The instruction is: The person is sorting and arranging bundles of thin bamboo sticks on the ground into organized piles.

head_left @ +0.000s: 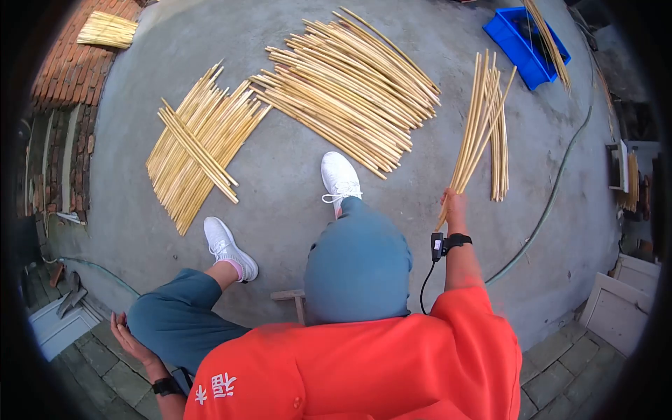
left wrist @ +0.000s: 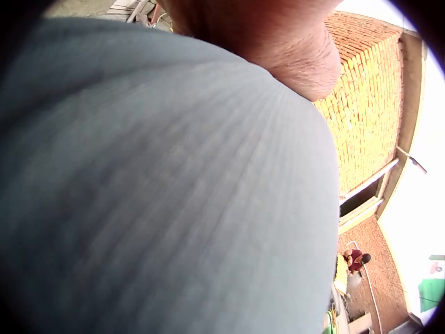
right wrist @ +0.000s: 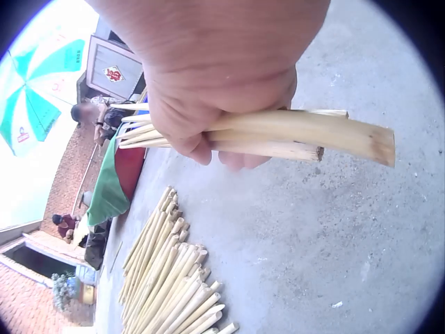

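Observation:
My right hand (head_left: 455,208) grips several long pale sticks (head_left: 474,133) near their lower ends; in the right wrist view the fingers of the hand (right wrist: 222,83) curl round the sticks (right wrist: 299,129), whose cut ends stick out. The far part of the held sticks lies over a small group of sticks (head_left: 500,154) on the ground. Beside the left knee, my left hand (head_left: 131,341) hangs with its fingers loosely bent and holds nothing. In the left wrist view part of that hand (left wrist: 278,42) rests against the grey-blue trouser leg (left wrist: 181,188); its fingers are out of sight.
A wide pile of sticks (head_left: 350,84) lies ahead on the concrete, with a smaller pile (head_left: 203,140) crossed by a few sticks at the left. A blue crate (head_left: 500,31) stands at the upper right, near a green hose (head_left: 553,199). People (right wrist: 66,226) are in the background.

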The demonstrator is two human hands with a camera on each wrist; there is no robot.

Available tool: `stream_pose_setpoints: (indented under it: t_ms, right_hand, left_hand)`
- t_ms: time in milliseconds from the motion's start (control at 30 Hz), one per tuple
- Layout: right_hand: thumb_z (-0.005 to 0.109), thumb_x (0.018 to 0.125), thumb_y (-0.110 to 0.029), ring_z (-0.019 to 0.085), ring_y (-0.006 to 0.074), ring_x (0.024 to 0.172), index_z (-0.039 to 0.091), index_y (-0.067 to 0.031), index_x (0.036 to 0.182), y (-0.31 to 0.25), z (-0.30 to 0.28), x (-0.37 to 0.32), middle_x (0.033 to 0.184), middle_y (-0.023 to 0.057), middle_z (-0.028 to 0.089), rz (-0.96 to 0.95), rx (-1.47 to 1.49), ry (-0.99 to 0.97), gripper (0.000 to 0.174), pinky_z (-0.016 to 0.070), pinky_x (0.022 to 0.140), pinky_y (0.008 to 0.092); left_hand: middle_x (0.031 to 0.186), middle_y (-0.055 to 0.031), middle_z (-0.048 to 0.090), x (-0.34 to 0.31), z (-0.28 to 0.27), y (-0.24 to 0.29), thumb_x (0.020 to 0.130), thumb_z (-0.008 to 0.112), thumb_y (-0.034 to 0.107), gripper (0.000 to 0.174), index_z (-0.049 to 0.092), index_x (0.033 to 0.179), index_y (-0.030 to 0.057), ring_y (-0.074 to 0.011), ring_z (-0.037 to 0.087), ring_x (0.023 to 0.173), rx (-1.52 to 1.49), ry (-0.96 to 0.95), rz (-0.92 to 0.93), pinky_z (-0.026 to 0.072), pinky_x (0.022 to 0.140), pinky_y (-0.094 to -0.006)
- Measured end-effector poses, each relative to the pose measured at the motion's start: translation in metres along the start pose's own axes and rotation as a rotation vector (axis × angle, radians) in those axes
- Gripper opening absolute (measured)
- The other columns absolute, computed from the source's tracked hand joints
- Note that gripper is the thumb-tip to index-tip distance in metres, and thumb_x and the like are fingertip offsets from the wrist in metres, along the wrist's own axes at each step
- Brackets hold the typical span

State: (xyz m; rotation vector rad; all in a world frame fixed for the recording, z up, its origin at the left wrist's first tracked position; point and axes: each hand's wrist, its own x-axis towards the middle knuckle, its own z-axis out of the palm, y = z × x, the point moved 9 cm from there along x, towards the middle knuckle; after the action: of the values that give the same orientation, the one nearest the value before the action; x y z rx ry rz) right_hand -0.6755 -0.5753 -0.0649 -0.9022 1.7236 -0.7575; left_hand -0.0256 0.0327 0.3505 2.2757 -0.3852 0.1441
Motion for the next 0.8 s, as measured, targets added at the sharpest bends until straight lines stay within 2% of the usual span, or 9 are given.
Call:
stream_pose_setpoints:
  t_ms: [67, 267, 333, 433, 533, 633, 700, 733, 800]
  right_hand:
    - [0.056, 0.074, -0.010, 0.052, 0.0129, 0.050, 0.052, -0.0017, 0.084, -0.041, -0.008, -0.007, 0.063, 0.0042, 0.053, -0.112, 0.014, -0.014, 0.014, 0.0441, 0.044, 0.0244]
    - [0.060, 0.076, -0.012, 0.051, 0.0104, 0.050, 0.054, -0.0012, 0.086, -0.287, 0.054, -0.099, 0.061, 0.0026, 0.053, -0.515, -0.254, -0.314, 0.015, 0.0415, 0.045, 0.0222]
    - [0.061, 0.076, -0.013, 0.052, 0.0100, 0.051, 0.055, -0.0009, 0.085, -0.365, 0.100, -0.163, 0.061, 0.0028, 0.054, -0.599, -0.270, -0.513, 0.016, 0.0407, 0.046, 0.0219]
    - [0.061, 0.076, -0.013, 0.051, 0.0111, 0.051, 0.055, -0.0008, 0.082, -0.450, 0.162, -0.306, 0.062, 0.0043, 0.054, -0.646, -0.228, -0.829, 0.015, 0.0410, 0.046, 0.0227]
    - [0.060, 0.078, -0.012, 0.054, 0.0105, 0.053, 0.056, 0.0020, 0.084, -0.466, 0.210, -0.445, 0.063, 0.0058, 0.056, -0.609, -0.152, -1.254, 0.016, 0.0432, 0.048, 0.0202]
    - [0.061, 0.078, -0.011, 0.057, 0.0106, 0.054, 0.056, 0.0022, 0.084, -0.425, 0.251, -0.566, 0.066, 0.0054, 0.057, -0.457, -0.233, -1.654, 0.015, 0.0477, 0.051, 0.0211]
    - [0.064, 0.076, -0.011, 0.059, 0.0117, 0.055, 0.056, 0.0028, 0.085, -0.375, 0.279, -0.611, 0.068, 0.0062, 0.058, -0.351, -0.320, -1.740, 0.019, 0.0499, 0.050, 0.0225]
    - [0.065, 0.076, -0.011, 0.059, 0.0124, 0.055, 0.056, 0.0027, 0.086, -0.351, 0.290, -0.631, 0.069, 0.0065, 0.058, -0.293, -0.327, -1.818, 0.019, 0.0501, 0.051, 0.0229]
    - [0.066, 0.076, -0.015, 0.059, 0.0124, 0.057, 0.054, 0.0012, 0.089, -0.325, 0.312, -0.653, 0.071, 0.0068, 0.058, -0.200, -0.256, -1.890, 0.023, 0.0503, 0.051, 0.0228]
  left_hand:
    - [0.110, -0.0118, 0.053, -0.001, 0.009, 0.013, 0.095, 0.032, 0.023, 0.038, 0.040, 0.126, 0.0022, -0.0189, 0.050, 0.097, -0.032, 0.025, -0.014, 0.0373, 0.087, -0.0319]
    - [0.116, -0.0122, 0.050, -0.004, 0.048, 0.070, 0.091, 0.041, 0.020, 0.040, 0.040, 0.127, 0.0027, -0.0203, 0.047, 0.108, -0.181, -0.098, 0.053, 0.0361, 0.092, -0.0319]
    - [0.118, -0.0129, 0.050, 0.001, 0.057, 0.098, 0.088, 0.048, 0.017, 0.042, 0.040, 0.127, 0.0026, -0.0208, 0.046, 0.112, -0.103, -0.185, 0.191, 0.0346, 0.094, -0.0319]
    - [0.121, -0.0146, 0.048, 0.011, 0.065, 0.156, 0.083, 0.057, 0.020, 0.050, 0.040, 0.127, 0.0026, -0.0215, 0.044, 0.115, -0.329, -0.340, 0.281, 0.0343, 0.096, -0.0315]
    - [0.124, -0.0152, 0.046, 0.009, 0.076, 0.214, 0.074, 0.067, 0.042, 0.076, 0.036, 0.129, 0.0006, -0.0237, 0.043, 0.118, -0.698, -0.544, 0.270, 0.0324, 0.098, -0.0345]
    - [0.123, -0.0182, 0.046, 0.009, 0.088, 0.252, 0.071, 0.069, 0.044, 0.078, 0.037, 0.127, -0.0003, -0.0267, 0.043, 0.118, -1.071, -0.668, 0.322, 0.0334, 0.099, -0.0362]
    - [0.121, -0.0207, 0.046, 0.017, 0.087, 0.259, 0.072, 0.069, 0.043, 0.075, 0.039, 0.124, -0.0012, -0.0293, 0.042, 0.118, -1.524, -0.644, 0.248, 0.0343, 0.099, -0.0391]
    - [0.110, -0.0207, 0.054, 0.008, 0.077, 0.272, 0.075, 0.069, 0.033, 0.059, 0.044, 0.117, -0.0008, -0.0289, 0.050, 0.108, -1.664, -0.679, 0.152, 0.0430, 0.092, -0.0394]
    - [0.096, -0.0173, 0.059, 0.028, 0.077, 0.225, 0.078, 0.067, 0.020, 0.042, 0.049, 0.109, -0.0016, -0.0253, 0.059, 0.093, -1.480, -0.438, -0.094, 0.0512, 0.081, -0.0369]
